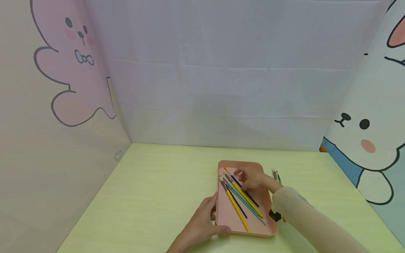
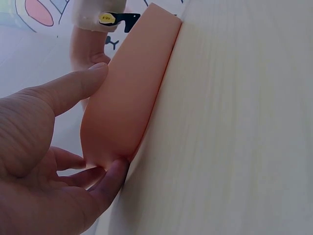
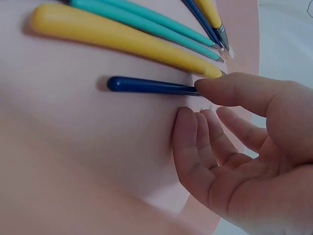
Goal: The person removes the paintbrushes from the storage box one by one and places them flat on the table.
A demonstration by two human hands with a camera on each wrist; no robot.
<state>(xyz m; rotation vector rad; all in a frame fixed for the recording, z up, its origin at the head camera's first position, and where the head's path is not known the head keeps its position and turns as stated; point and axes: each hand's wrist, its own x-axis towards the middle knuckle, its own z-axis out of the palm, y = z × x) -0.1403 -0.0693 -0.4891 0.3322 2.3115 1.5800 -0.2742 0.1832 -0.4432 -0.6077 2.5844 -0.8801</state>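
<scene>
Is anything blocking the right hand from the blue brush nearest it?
Nothing visible does. In the right wrist view, the right hand is at the blue brush, its thumb overlapping the handle; whether they touch is unclear. The yellow brush lies alongside, not across that handle.

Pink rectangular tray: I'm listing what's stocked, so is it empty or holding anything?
Not empty: in the head view, slender yellow, teal and dark-blue paintbrushes lie inside the tray.
</scene>
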